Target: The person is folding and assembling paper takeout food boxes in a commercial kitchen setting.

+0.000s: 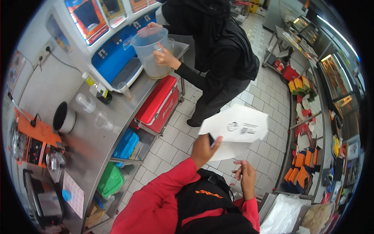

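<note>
My left hand (205, 149) grips the near-left edge of a white printed carton (237, 126), thumb on top. The carton looks flat or partly folded, with angled corners and a lower flap. A small dark patch shows between thumb and fingers; I cannot make out what it is. My right hand (246, 177) hovers just below the carton, apart from it, fingers loosely bent and spread, holding nothing visible. Ahead, a co-worker in black (218, 43) holds a large translucent plastic pitcher (150, 52) with both hands above the steel counter.
On the left steel counter (91, 144) stand a drink dispenser (117, 54), a bottle (99, 91), clear cups (85, 103) and a dark pot (64, 117). Below sits a red cooler box (157, 105). At right, shelves hold folded orange cartons (300, 171); plastic-wrapped stacks (282, 214) lie nearby.
</note>
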A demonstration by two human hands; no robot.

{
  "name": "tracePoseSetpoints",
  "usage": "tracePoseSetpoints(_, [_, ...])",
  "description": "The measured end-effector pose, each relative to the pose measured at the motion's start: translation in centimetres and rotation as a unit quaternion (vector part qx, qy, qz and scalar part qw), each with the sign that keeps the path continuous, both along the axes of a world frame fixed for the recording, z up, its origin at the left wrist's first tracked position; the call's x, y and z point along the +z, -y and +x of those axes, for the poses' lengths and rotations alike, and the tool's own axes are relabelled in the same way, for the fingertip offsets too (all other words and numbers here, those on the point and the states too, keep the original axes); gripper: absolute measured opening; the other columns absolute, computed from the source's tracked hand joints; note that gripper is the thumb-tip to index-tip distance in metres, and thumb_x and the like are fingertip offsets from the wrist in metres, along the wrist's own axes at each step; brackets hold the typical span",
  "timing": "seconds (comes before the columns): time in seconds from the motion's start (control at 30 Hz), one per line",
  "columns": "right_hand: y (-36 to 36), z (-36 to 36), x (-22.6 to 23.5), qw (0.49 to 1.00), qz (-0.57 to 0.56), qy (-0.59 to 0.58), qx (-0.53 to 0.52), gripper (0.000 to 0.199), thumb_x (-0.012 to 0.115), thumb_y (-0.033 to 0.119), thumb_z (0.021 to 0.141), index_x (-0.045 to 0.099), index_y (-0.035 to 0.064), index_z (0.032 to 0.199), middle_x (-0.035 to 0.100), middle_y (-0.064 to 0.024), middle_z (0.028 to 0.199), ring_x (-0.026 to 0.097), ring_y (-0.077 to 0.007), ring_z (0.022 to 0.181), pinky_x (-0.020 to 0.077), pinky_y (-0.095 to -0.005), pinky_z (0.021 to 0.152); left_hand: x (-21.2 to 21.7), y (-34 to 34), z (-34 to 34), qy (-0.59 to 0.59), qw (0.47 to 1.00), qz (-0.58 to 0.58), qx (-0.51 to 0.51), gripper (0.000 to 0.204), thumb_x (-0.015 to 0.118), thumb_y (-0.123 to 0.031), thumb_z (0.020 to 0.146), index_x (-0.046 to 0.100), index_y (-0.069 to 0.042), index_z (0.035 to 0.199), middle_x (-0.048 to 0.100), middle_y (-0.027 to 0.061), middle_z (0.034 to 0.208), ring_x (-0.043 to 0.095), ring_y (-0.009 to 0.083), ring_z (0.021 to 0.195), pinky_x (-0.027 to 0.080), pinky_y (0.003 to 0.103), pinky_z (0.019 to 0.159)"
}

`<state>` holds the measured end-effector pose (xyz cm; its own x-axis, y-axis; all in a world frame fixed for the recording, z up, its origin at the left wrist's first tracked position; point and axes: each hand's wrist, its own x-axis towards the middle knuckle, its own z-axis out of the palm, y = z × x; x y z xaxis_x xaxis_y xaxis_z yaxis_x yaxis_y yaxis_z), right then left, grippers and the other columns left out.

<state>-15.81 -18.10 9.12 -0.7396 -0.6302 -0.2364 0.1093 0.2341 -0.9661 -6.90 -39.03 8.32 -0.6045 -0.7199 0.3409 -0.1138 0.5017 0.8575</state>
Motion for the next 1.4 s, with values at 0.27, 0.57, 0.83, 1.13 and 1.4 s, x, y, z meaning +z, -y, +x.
tracePoseSetpoints(0.27, [10.8, 0.7, -1.6, 0.936, 0.028, -0.096, 0.337, 0.027, 0.059, 0.012, 0.094, 0.06, 0.0066, 0.121, 0.068, -0.0084, 0.093, 0.065, -0.0174, 0.087, 0.0532, -0.0307, 0.074, -4.2, 5.9, 13.0, 0.262, 0.944, -0.051, 0.193, 0.05, 0.065, -0.042, 0.087, 0.058, -0.001, 0.115, 0.055, 0.0181, 0.109, 0.06, 0.0386, 0.094, 0.051, 0.045, 0.077])
tracePoseSetpoints(0.57, [20.4, 4.3, -6.4, 0.769, 0.038, -0.203, 0.605, 0.041, 0.05, 0.044, 0.098, 0.066, 0.0081, 0.11, 0.068, -0.0159, 0.098, 0.063, -0.0348, 0.095, 0.0484, -0.0429, 0.086, -16.5, 6.0, 29.0, 0.503, 0.791, 0.063, 0.343, 0.065, 0.061, -0.057, 0.084, 0.048, -0.003, 0.117, 0.054, 0.0209, 0.115, 0.059, 0.0423, 0.101, 0.051, 0.049, 0.082])
tracePoseSetpoints(0.83, [28.4, 0.3, -8.6, 0.748, 0.094, -0.157, 0.638, 0.051, 0.049, 0.052, 0.096, 0.065, 0.0083, 0.117, 0.068, -0.0182, 0.1, 0.063, -0.0377, 0.097, 0.0483, -0.0433, 0.087, -23.4, 3.9, 32.7, 0.638, 0.675, 0.218, 0.3, 0.085, 0.058, -0.066, 0.081, 0.042, -0.002, 0.133, 0.054, 0.0231, 0.12, 0.062, 0.0409, 0.103, 0.053, 0.049, 0.082])
tracePoseSetpoints(1.13, [38.6, -13.3, -7.0, 0.739, 0.078, -0.114, 0.659, 0.07, 0.057, 0.052, 0.092, 0.041, 0.0089, 0.144, 0.056, -0.0269, 0.128, 0.056, -0.0388, 0.119, 0.0439, -0.0409, 0.1, -22.1, 10.0, 23.5, 0.631, 0.65, 0.293, 0.304, 0.088, 0.055, -0.07, 0.08, 0.041, -0.002, 0.135, 0.053, 0.0243, 0.126, 0.062, 0.0394, 0.109, 0.053, 0.048, 0.088])
tracePoseSetpoints(1.4, [43.4, -16.5, -6.7, 0.619, 0.149, -0.14, 0.759, 0.074, 0.054, 0.056, 0.092, 0.039, 0.006, 0.145, 0.059, -0.029, 0.123, 0.059, -0.0378, 0.115, 0.0452, -0.0395, 0.097, -19.8, 13.8, 15.8, 0.622, 0.622, 0.319, 0.354, 0.088, 0.053, -0.069, 0.082, 0.039, -0.002, 0.138, 0.05, 0.0256, 0.131, 0.06, 0.0401, 0.112, 0.052, 0.048, 0.09])
